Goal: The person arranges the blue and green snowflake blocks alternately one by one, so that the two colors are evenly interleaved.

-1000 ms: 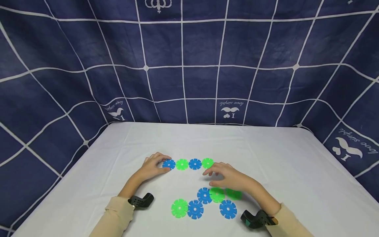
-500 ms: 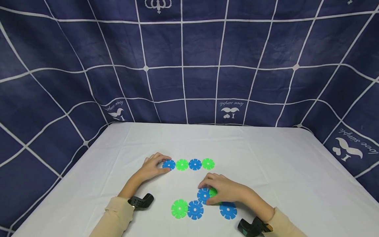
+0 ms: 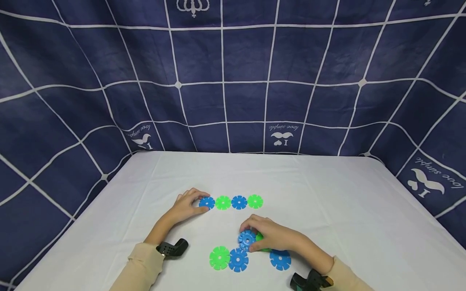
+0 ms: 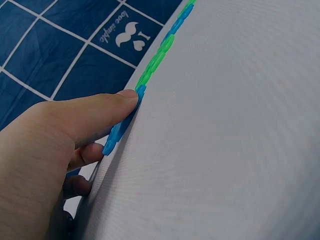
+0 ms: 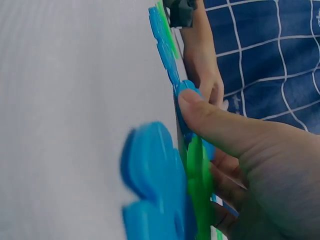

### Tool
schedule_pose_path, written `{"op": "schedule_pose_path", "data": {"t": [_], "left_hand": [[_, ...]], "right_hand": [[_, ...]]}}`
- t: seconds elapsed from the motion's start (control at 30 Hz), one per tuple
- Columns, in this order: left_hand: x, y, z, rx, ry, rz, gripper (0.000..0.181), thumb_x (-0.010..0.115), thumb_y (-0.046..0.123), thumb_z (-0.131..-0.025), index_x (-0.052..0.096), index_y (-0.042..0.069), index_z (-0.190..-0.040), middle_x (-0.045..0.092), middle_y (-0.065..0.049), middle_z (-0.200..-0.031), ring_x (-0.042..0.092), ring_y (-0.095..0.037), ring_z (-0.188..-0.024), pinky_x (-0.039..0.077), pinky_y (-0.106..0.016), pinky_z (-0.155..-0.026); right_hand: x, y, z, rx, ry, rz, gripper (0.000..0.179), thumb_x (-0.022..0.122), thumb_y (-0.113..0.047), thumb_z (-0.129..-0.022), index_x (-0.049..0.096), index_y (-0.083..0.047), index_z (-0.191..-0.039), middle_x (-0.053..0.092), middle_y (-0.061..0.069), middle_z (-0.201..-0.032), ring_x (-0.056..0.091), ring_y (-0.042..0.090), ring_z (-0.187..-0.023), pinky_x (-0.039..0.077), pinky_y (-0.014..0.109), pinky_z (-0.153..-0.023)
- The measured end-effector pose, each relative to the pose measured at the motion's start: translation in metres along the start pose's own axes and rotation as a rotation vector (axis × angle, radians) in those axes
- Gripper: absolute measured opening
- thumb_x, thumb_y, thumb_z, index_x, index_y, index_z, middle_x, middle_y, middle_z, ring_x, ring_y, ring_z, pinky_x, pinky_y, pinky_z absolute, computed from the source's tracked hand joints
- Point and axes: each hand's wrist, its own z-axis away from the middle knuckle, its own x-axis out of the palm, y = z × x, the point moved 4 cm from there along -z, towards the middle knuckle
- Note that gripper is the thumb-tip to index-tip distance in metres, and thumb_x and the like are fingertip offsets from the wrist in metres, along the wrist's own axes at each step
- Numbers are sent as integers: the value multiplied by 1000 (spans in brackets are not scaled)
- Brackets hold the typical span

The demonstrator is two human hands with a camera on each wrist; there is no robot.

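My left hand (image 3: 185,207) holds a blue notched disc (image 3: 206,203) at the left end of a row, thumb on its near edge and a fingertip on its far edge. In the left wrist view the thumb (image 4: 122,102) lies on this disc's rim. The row continues rightward with a green disc (image 3: 223,203), a blue one (image 3: 239,202) and a green one (image 3: 255,201), edge to edge. Closer to the body, my right hand (image 3: 271,234) pinches another blue disc (image 3: 246,240) between thumb and fingers. A green disc (image 5: 199,185) beneath that hand is partly hidden.
Around the right hand lie a green disc (image 3: 220,258), a blue disc (image 3: 238,260) and a blue disc (image 3: 280,260) on the white tablecloth (image 3: 174,173). A dark blue checked curtain (image 3: 247,101) hangs behind and beside the table. Both wrists wear black camera mounts.
My right hand has left the row's right end, come down toward the loose discs and taken hold of a blue one, which has shifted slightly left. My left hand has stayed in place.
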Motion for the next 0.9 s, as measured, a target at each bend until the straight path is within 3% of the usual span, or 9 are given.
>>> {"op": "schedule_pose_path", "data": {"t": [0.2, 0.33, 0.47, 0.73, 0.9], "left_hand": [[3, -1, 1, -7, 3, 1, 44, 69, 42, -75, 62, 21, -113, 55, 3, -100, 48, -15, -96, 24, -29, -72], [4, 0, 2, -12, -1, 4, 44, 69, 42, -75, 62, 21, -113, 55, 3, -101, 48, -15, -96, 24, -28, -72], [3, 0, 2, -9, 2, -2, 43, 69, 41, -75, 62, 21, -113, 55, 3, -101, 48, -15, -96, 24, -29, -72], [0, 0, 1, -5, 6, 3, 43, 69, 40, -75, 62, 21, -113, 55, 3, -100, 47, -15, -95, 23, -29, -73], [1, 0, 0, -1, 6, 3, 43, 69, 41, -76, 62, 21, -113, 55, 3, -101, 48, -15, -96, 23, -29, -72]], "right_hand": [[2, 2, -1, 15, 28, -103, 36, 65, -27, -83, 46, -30, -113, 56, -2, -123, 48, 17, -119, 37, 42, -99], [4, 7, -3, -19, 50, -201, 33, 62, -26, -85, 43, -25, -113, 63, -2, -98, 55, 8, -92, 40, 30, -87], [3, 10, -6, -69, 64, -299, 28, 57, -19, -89, 43, -15, -113, 51, -6, -75, 44, 1, -69, 35, 22, -73], [-13, 15, -5, -49, 195, -346, 30, 56, -14, -89, 46, -11, -117, 41, -4, -70, 34, 3, -58, 35, 19, -61], [-28, 21, -3, -4, 318, -405, 35, 61, -14, -86, 47, -7, -118, 55, 6, -81, 49, 6, -59, 44, 21, -61]]}}
